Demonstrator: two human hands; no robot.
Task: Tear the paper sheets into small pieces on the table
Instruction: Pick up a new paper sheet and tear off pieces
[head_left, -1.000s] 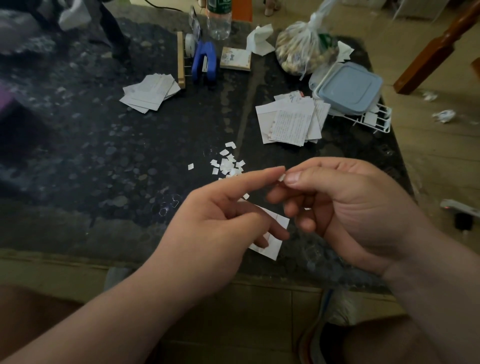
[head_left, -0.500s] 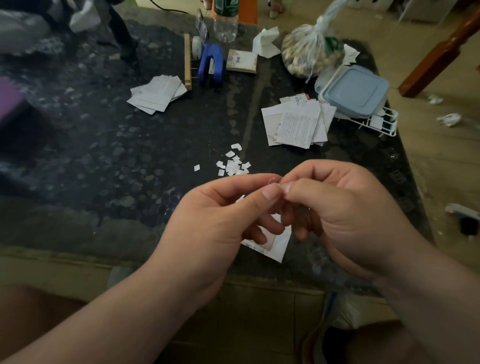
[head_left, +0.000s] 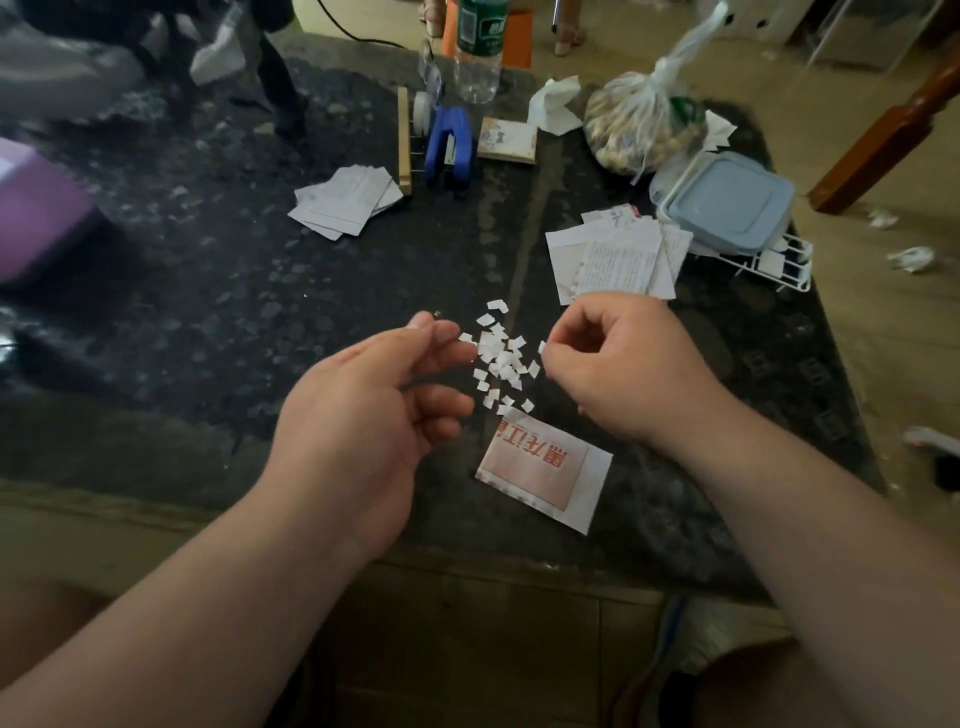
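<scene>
Two hands are counted above the surface (head_left: 208, 312): one left hand (head_left: 374, 395) and one right hand (head_left: 618, 364). Two stacks of paper sheets are present, a left stack (head_left: 345, 200) and a right stack (head_left: 618, 260); the sheets in each overlap and cannot be counted. One single printed sheet (head_left: 545, 467) is recorded. The small torn pieces (head_left: 498, 358) number above twenty; overlap prevents an exact count. One each is noted of the following: blue stapler (head_left: 449, 145), plastic bottle (head_left: 478, 52), knotted bag (head_left: 644, 130), lidded container (head_left: 727, 202), wire rack (head_left: 784, 265), notepad (head_left: 506, 141).
</scene>
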